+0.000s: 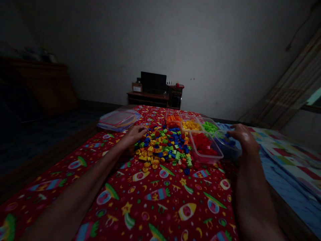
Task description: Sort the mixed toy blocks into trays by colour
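A heap of small plastic bricks [164,149] in blue, yellow, green and red lies on a red patterned sheet [160,201]. My left hand [135,133] rests at the heap's left edge, fingers curled onto the bricks; what they hold is hidden. My right hand [242,135] hovers over a clear tub of blue bricks [227,145], fingers bent down toward it. Beside that tub stand a tub of red bricks [205,147], a tub of green ones [210,126], a tub of yellow ones [191,125] and a tub of orange ones [173,117].
A stack of clear lids [117,119] lies at the far left of the sheet. A striped and blue cloth [283,160] covers the right side. A low shelf with a dark screen [153,87] stands against the back wall. The room is dim.
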`<action>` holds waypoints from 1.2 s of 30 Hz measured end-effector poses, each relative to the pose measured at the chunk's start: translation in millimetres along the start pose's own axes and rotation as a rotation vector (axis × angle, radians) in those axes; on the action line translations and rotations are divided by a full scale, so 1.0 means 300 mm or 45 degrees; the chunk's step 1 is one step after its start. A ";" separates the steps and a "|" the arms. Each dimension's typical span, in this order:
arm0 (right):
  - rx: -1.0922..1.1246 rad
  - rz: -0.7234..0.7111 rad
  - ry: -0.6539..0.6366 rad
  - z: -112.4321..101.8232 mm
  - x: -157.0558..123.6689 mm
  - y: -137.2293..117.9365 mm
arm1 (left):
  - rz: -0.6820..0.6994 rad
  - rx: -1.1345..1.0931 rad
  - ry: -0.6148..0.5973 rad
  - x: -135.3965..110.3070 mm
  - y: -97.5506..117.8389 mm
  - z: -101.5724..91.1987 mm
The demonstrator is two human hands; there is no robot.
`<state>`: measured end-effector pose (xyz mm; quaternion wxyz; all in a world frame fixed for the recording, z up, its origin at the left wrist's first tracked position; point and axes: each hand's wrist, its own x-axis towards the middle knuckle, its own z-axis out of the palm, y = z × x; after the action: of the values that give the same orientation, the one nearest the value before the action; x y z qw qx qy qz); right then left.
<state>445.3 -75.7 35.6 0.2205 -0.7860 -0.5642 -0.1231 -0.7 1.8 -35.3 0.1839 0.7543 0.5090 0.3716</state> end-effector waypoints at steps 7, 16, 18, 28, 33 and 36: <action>0.113 -0.288 0.105 -0.016 -0.039 -0.274 | 0.060 0.010 -0.316 0.004 0.038 -0.060; 0.351 -1.212 -0.221 0.174 -0.342 -0.641 | 0.107 0.582 -0.847 -0.056 0.151 -0.043; 0.371 -1.281 -0.213 0.226 -0.396 -0.660 | 0.158 0.672 -0.801 -0.068 0.156 -0.020; 0.589 -1.311 -0.260 0.299 -0.347 -0.655 | 0.224 0.355 -0.827 -0.039 0.142 -0.040; 0.700 -1.095 -0.329 0.230 -0.326 -0.646 | 0.067 -0.126 -0.754 -0.020 0.100 -0.021; 0.702 -0.971 -0.346 0.200 -0.328 -0.645 | -0.003 -0.328 -0.644 -0.009 0.076 0.004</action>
<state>227.1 -77.0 -20.1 0.2839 -0.4446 -0.8472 0.0627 13.9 -10.0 -22.1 0.3997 0.7929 0.3964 0.2331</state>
